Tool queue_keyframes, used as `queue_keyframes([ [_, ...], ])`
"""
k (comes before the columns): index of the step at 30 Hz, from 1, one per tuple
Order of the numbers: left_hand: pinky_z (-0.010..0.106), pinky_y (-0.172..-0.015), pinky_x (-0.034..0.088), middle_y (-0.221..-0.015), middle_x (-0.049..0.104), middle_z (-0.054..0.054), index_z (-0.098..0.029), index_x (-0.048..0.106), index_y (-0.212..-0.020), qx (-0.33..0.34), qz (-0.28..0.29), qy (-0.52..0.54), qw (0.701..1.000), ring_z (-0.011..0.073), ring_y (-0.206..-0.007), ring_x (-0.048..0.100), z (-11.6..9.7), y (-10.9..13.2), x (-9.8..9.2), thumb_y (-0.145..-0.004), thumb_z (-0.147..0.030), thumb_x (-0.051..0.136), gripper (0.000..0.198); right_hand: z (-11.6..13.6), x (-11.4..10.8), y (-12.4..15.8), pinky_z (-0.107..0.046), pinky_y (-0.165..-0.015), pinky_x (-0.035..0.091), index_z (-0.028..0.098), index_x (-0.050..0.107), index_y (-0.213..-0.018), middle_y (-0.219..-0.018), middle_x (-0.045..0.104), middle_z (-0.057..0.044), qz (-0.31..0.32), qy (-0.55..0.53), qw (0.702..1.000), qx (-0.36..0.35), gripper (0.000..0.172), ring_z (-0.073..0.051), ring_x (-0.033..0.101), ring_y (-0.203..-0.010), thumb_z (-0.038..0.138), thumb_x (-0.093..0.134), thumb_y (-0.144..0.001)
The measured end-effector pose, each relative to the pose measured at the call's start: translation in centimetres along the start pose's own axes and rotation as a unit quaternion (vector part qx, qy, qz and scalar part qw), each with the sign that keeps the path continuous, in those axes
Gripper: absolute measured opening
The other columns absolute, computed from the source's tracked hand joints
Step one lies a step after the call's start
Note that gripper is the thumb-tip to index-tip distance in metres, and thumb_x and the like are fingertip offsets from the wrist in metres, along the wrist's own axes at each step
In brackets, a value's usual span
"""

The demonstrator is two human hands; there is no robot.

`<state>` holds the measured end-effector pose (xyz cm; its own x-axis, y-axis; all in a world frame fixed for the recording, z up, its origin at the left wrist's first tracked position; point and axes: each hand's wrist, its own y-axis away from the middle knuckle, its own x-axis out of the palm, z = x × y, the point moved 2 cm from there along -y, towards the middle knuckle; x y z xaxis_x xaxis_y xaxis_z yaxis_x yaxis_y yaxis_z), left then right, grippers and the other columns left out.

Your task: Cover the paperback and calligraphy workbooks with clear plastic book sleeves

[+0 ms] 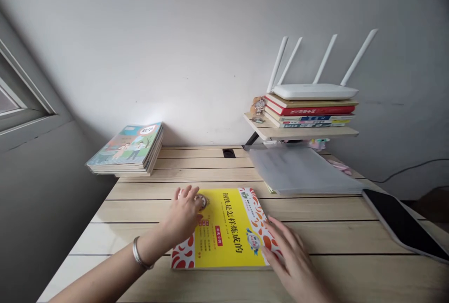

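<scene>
A yellow paperback book [224, 228] with red-and-white patterned ends lies flat and turned sideways on the table in front of me, front cover up. My left hand [186, 212], a silver bangle at its wrist, is over the cover's far left corner with slightly bent, separated fingers. At the right edge of the book is my right hand [289, 251], thumb and fingers apart against the patterned end. Both palms face down, and their undersides are hidden. Neither hand is seen gripping the book.
A stack of books [129, 146] stands at the table's far left corner. On a raised shelf [301, 132] at the back right, a white router [312, 90] tops more books. Translucent folders [301, 169] and a dark tablet [403, 223] lie on the right. A black socket [229, 153] sits in the slatted tabletop.
</scene>
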<state>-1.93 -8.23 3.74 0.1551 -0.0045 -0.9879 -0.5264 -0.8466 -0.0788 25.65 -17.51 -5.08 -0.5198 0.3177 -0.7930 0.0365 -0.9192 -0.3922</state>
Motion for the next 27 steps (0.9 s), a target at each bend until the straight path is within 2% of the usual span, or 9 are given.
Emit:
queue_keyframes([
  [3, 0.048, -0.096, 0.037, -0.123, 0.056, 0.013, -0.022, 0.059, -0.116, 0.020, 0.038, 0.078, 0.996, 0.0308, -0.114, 0.050, -0.4, -3.9, -0.3, -0.075, -0.036, 0.063, 0.043, -1.7, 0.1, 1.0, -0.043, -0.087, 0.050, 0.023, 0.053, -0.115, -0.113, 0.061, -0.013, -0.058, -0.069, 0.988, 0.126, 0.047, -0.028, 0.060, -0.103, 0.053, 0.049, -0.080],
  [7, 0.039, -0.079, 0.046, -0.105, 0.063, 0.016, -0.017, 0.063, -0.106, -0.031, 0.114, 0.158, 0.980, 0.0328, -0.097, 0.058, 0.3, -8.6, 0.2, -0.051, -0.043, 0.078, 0.062, -2.5, 0.5, 1.1, -0.035, -0.069, 0.055, 0.023, 0.050, -0.114, -0.097, 0.067, -0.009, -0.001, -0.160, 0.959, 0.233, 0.053, -0.023, 0.066, -0.077, 0.055, 0.055, -0.072],
  [10, 0.032, -0.066, 0.047, -0.076, 0.068, 0.007, -0.019, 0.068, -0.076, -0.051, 0.148, 0.214, 0.964, 0.0260, -0.072, 0.062, 1.2, -11.1, 0.6, -0.034, -0.040, 0.082, 0.048, -2.3, 0.7, 0.4, -0.034, -0.066, 0.055, 0.021, 0.053, -0.113, -0.087, 0.068, -0.007, 0.024, -0.217, 0.941, 0.259, 0.056, -0.023, 0.066, -0.071, 0.054, 0.058, -0.067],
  [12, 0.030, -0.060, 0.045, -0.057, 0.063, 0.002, -0.020, 0.063, -0.055, -0.053, 0.180, 0.230, 0.955, 0.0202, -0.056, 0.058, 1.6, -12.2, 0.8, -0.032, -0.037, 0.082, 0.034, -2.1, 0.8, -0.1, -0.034, -0.062, 0.054, 0.020, 0.057, -0.108, -0.080, 0.069, -0.006, 0.042, -0.254, 0.926, 0.275, 0.055, -0.023, 0.066, -0.067, 0.054, 0.059, -0.065],
  [15, 0.028, -0.054, 0.042, -0.042, 0.057, 0.000, -0.020, 0.059, -0.042, -0.044, 0.225, 0.230, 0.946, 0.0149, -0.043, 0.050, 1.8, -13.1, 1.1, -0.038, -0.035, 0.079, 0.026, -1.8, 0.7, -0.8, -0.033, -0.059, 0.054, 0.020, 0.063, -0.097, -0.074, 0.069, -0.005, 0.074, -0.300, 0.906, 0.288, 0.049, -0.023, 0.066, -0.064, 0.053, 0.062, -0.062],
  [18, 0.030, -0.049, 0.040, -0.039, 0.056, 0.002, -0.019, 0.058, -0.039, -0.041, 0.265, 0.224, 0.937, 0.0159, -0.038, 0.049, 1.5, -13.3, 1.4, -0.041, -0.040, 0.078, 0.028, -1.2, 0.4, -1.3, -0.033, -0.061, 0.054, 0.019, 0.066, -0.086, -0.074, 0.071, -0.006, 0.115, -0.328, 0.893, 0.285, 0.043, -0.024, 0.066, -0.067, 0.053, 0.064, -0.061],
  [20, 0.030, -0.047, 0.040, -0.039, 0.057, 0.003, -0.019, 0.058, -0.039, -0.030, 0.281, 0.219, 0.934, 0.0172, -0.038, 0.050, 1.1, -13.2, 1.6, -0.038, -0.043, 0.079, 0.032, -0.7, 0.2, -1.5, -0.033, -0.062, 0.054, 0.019, 0.066, -0.081, -0.075, 0.072, -0.007, 0.139, -0.341, 0.886, 0.281, 0.042, -0.024, 0.067, -0.069, 0.055, 0.063, -0.061],
  [25, 0.030, -0.049, 0.042, -0.036, 0.052, 0.000, -0.021, 0.050, -0.034, -0.020, 0.258, 0.171, 0.951, 0.0185, -0.040, 0.052, 0.0, -12.9, 1.4, -0.021, -0.038, 0.084, 0.040, -0.3, 0.2, -1.6, -0.035, -0.065, 0.054, 0.019, 0.066, -0.078, -0.078, 0.073, -0.008, 0.145, -0.360, 0.875, 0.289, 0.042, -0.026, 0.067, -0.072, 0.055, 0.064, -0.058],
  [27, 0.032, -0.051, 0.044, -0.040, 0.056, 0.002, -0.020, 0.052, -0.036, -0.042, 0.300, 0.182, 0.936, 0.0215, -0.044, 0.056, -0.1, -12.6, 1.3, -0.022, -0.037, 0.084, 0.039, -0.5, 0.4, -1.5, -0.036, -0.065, 0.054, 0.019, 0.066, -0.080, -0.078, 0.073, -0.007, 0.139, -0.362, 0.873, 0.295, 0.041, -0.026, 0.067, -0.072, 0.054, 0.065, -0.058],
])
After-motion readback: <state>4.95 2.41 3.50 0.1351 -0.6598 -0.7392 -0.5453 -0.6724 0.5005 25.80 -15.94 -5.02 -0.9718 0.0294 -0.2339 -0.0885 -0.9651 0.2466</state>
